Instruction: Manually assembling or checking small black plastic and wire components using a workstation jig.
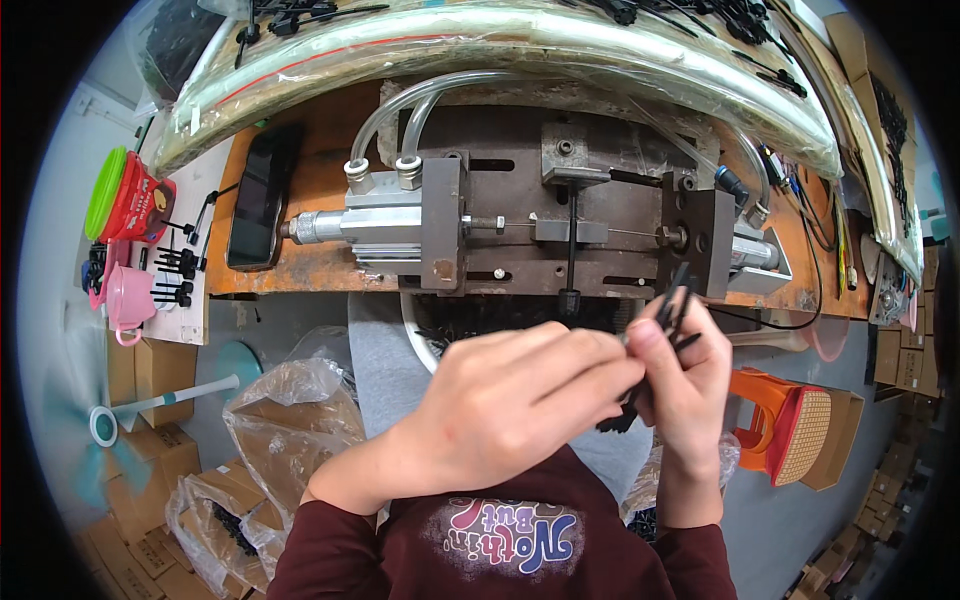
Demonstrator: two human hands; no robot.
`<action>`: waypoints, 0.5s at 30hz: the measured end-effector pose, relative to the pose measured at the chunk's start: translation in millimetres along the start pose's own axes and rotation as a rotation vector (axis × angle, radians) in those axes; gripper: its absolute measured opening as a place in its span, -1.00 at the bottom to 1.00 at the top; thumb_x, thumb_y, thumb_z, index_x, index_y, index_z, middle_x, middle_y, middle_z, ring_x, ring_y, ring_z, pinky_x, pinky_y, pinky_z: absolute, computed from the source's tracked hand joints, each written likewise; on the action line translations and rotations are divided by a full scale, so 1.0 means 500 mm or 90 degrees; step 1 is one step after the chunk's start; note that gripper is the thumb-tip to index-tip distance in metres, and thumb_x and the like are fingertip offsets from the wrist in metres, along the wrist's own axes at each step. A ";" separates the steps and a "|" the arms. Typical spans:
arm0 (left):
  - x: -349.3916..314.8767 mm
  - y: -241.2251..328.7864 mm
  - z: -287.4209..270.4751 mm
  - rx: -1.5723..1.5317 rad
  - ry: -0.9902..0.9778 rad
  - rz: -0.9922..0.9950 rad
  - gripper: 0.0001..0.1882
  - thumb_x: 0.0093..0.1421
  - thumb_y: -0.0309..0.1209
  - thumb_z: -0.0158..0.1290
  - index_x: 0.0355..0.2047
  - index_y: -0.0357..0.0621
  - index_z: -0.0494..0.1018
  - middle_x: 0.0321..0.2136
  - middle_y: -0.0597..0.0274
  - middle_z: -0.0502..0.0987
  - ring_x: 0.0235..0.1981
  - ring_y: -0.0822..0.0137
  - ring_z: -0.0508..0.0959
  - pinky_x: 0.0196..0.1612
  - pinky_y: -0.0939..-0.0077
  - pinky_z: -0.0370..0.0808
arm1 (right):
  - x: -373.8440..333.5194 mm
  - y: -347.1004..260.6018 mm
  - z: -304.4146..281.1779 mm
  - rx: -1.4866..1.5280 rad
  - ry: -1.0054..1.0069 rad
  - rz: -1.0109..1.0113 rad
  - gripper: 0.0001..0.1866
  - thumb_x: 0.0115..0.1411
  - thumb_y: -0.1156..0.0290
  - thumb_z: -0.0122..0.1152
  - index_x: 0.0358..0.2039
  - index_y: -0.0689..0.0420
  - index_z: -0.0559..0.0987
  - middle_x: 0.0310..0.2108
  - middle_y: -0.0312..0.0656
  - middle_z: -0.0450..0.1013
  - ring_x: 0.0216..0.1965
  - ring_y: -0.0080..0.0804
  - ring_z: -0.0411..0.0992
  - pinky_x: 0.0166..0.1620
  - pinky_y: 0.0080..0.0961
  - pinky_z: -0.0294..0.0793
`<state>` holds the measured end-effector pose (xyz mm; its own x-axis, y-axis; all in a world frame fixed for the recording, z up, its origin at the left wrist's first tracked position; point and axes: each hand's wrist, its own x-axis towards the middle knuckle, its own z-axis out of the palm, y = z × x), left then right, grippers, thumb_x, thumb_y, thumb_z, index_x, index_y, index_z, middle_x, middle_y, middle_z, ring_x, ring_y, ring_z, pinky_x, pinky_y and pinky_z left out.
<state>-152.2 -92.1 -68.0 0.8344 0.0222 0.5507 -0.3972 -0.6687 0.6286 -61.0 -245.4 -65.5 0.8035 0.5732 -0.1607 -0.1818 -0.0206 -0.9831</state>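
Note:
My right hand (pixel 690 375) is closed round several slim black plastic parts (pixel 676 305), whose tips stick up past the thumb. From the left my left hand (pixel 525 400) reaches across, its fingers bent together and touching the right hand at the bundle. What its fingertips hold, if anything, is hidden. Below the hands hangs a black toothed end (pixel 625 418). Just beyond them is a brown metal fixture (pixel 515 265) with an air cylinder (pixel 385 230) at the left and another cylinder (pixel 752 252) at the right. A black rod-like part (pixel 572 240) lies upright across its middle block.
A phone (pixel 262 205) lies left of the fixture. Clear air hoses (pixel 385 110) arch behind it. A white-rimmed container (pixel 418 335) with black parts sits under the bench edge. At left are a pink cup (pixel 130 300) and a fan (pixel 103 425); at right, an orange stool (pixel 775 420).

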 end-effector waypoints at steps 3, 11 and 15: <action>-0.005 0.004 -0.004 -0.035 -0.021 -0.027 -0.70 -0.11 -0.48 0.35 -0.30 -0.22 0.61 -0.33 0.18 0.60 -0.40 0.25 0.62 -0.38 0.48 0.56 | 0.009 0.007 0.001 -0.031 -0.052 -0.027 -0.85 0.33 0.45 0.16 -0.39 0.20 0.49 -0.60 -0.40 0.41 -0.65 -0.84 0.22 -0.61 -0.79 0.11; -0.012 -0.030 0.012 0.224 0.028 -0.039 -0.71 -0.08 -0.46 0.33 -0.30 -0.21 0.59 -0.08 0.07 0.60 -0.40 0.22 0.61 -0.29 0.42 0.56 | 0.007 0.009 -0.042 0.089 -0.030 -0.016 -0.89 0.38 0.43 0.04 -0.25 0.20 0.40 -0.54 -0.12 0.48 -0.71 -0.74 0.16 -0.63 -0.79 0.09; -0.006 -0.049 0.025 0.300 0.008 -0.038 -0.74 -0.03 -0.41 0.31 -0.30 -0.20 0.58 -0.01 0.06 0.58 -0.47 0.30 0.60 -0.39 0.51 0.50 | -0.004 0.007 -0.048 0.170 -0.071 -0.024 -0.88 0.34 0.48 0.07 -0.18 0.22 0.39 -0.40 -0.05 0.50 -0.61 -0.67 0.24 -0.53 -0.76 0.22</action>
<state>-140.2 -85.1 -92.3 0.8444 0.0782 0.5299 -0.1297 -0.9300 0.3439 -49.7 -266.4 -70.5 0.7475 0.6568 -0.0993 -0.3077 0.2099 -0.9280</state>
